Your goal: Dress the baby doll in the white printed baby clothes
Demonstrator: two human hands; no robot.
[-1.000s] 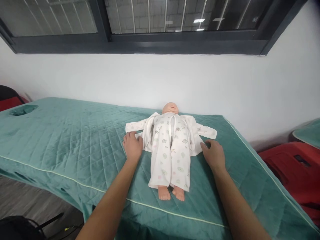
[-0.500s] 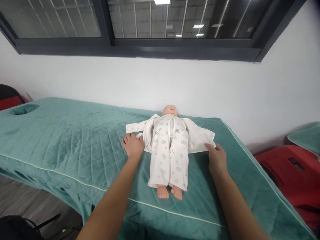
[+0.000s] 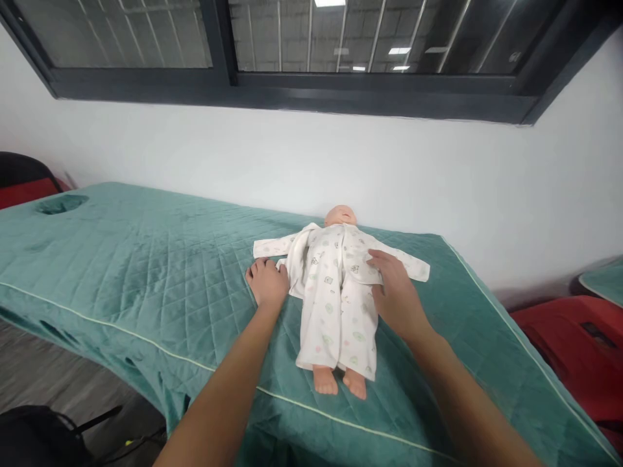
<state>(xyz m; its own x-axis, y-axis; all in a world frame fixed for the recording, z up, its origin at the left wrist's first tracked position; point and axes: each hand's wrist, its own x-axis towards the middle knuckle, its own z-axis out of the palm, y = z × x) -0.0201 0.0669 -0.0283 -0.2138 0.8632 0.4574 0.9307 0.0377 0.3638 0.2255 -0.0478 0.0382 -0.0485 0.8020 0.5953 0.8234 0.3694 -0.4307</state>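
Note:
A baby doll lies on its back on a green quilted bed, head toward the wall and bare feet toward me. It wears white trousers printed with small pictures and a matching baby jacket. The jacket's right front panel lies over the chest; its left panel is bunched at the doll's side. My right hand is open, fingers stretched over the right panel by the waist. Beside the bunched panel, my left hand rests open on the bed, fingers slightly bent, thumb near the cloth edge.
The green bed cover spreads far to the left, where it has a face hole. Behind stands a white wall with a dark-framed window. A red plastic stool is at the right; a black object sits on the floor, lower left.
My right hand has moved left from the outspread jacket panel, which is now folded over the doll's chest, and has let go of its edge. My left hand stays beside the doll.

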